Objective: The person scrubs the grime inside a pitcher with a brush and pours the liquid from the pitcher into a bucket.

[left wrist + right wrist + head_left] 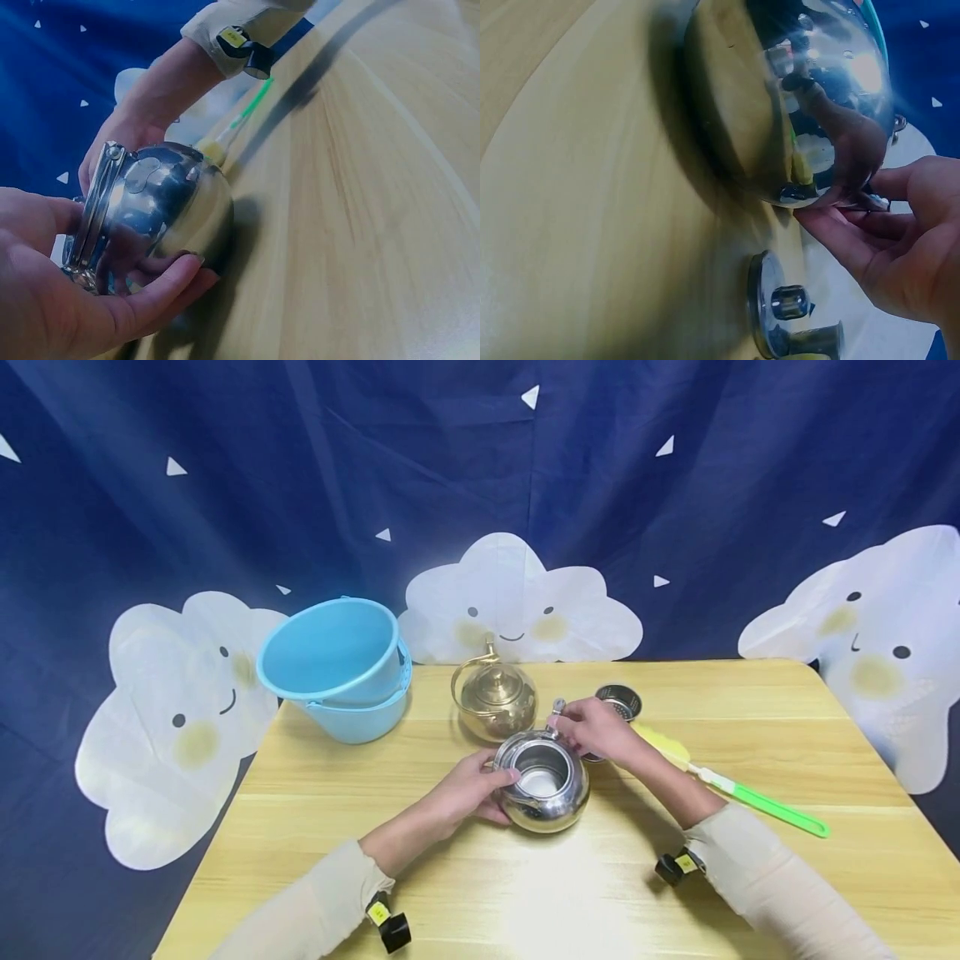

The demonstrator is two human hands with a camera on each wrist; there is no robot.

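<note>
A shiny silver teapot has no lid on, and its round opening faces up toward the head camera. My left hand holds it at the left side, thumb by the rim and fingers along the body, as the left wrist view also shows. At the far side, my right hand pinches the teapot's spout. In the right wrist view, the right hand has its fingertips against the spout's base. A round metal lid with a knob lies on the table below that hand.
Behind the silver teapot stands a gold-coloured teapot. Light-blue buckets, one in another, stand at the back left. A perforated metal strainer and a yellow-headed brush with a green handle lie on the wooden table at right.
</note>
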